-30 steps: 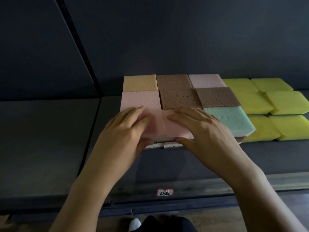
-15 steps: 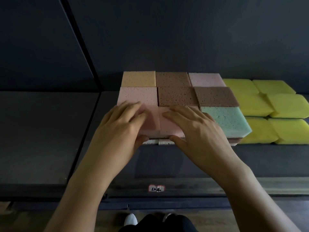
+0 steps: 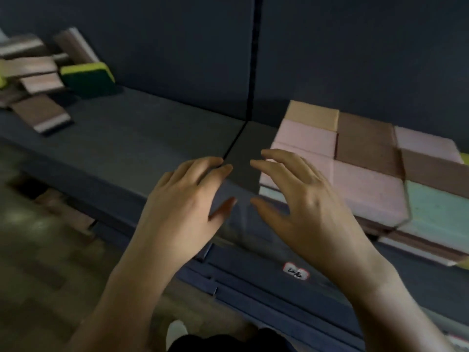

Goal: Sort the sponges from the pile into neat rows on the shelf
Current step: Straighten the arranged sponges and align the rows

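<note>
The sorted sponges (image 3: 368, 179) were packed in tight rows on the right part of the shelf (image 3: 152, 128), with pink, brown, tan and mint tops set edge to edge. The loose pile (image 3: 38, 80) was heaped at the shelf's far left. Both hands were held spread and empty, the left hand (image 3: 185, 207) over bare shelf and the right hand (image 3: 304, 207) at the rows' near-left corner.

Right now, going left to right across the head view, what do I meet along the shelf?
In order: loose sponge pile → yellow-green sponge → left hand → right hand → mint sponge. The pink sponges overlap the right hand, so I leave them out.
</note>
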`<state>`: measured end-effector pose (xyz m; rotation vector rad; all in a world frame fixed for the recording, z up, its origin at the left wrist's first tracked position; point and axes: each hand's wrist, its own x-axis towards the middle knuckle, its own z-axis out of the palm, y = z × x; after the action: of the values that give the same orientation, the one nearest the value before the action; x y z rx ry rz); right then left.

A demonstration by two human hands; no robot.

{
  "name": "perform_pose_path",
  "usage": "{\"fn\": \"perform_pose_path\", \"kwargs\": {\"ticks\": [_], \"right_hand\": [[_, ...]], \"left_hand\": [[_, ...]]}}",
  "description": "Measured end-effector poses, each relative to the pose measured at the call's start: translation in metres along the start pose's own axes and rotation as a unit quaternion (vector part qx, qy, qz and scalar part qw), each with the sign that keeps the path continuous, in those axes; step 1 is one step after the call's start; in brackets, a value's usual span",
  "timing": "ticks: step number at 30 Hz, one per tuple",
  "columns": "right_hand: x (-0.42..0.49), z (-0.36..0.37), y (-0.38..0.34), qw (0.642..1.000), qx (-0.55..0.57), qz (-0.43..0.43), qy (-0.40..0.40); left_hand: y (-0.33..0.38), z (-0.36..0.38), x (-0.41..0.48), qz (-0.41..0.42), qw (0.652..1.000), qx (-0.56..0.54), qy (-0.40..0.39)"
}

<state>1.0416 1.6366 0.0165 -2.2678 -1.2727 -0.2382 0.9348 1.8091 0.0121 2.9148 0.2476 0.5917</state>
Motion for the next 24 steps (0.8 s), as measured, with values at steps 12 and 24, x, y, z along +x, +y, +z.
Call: {"fn": "perform_pose_path", "kwargs": {"ticks": [12,24], "right_hand": [[0.100,0.115,-0.161,0.996,0.026,-0.086,-0.028],[0.185,0.216,-0.273,0.992,0.069,-0.099,-0.039]], "left_hand": [[-0.179,-0.069,-0.083,-0.118,0.990,0.071,0.014],[-0.333,-0.106,-0.119,-0.169,0.983,0.068,-0.004]]}}
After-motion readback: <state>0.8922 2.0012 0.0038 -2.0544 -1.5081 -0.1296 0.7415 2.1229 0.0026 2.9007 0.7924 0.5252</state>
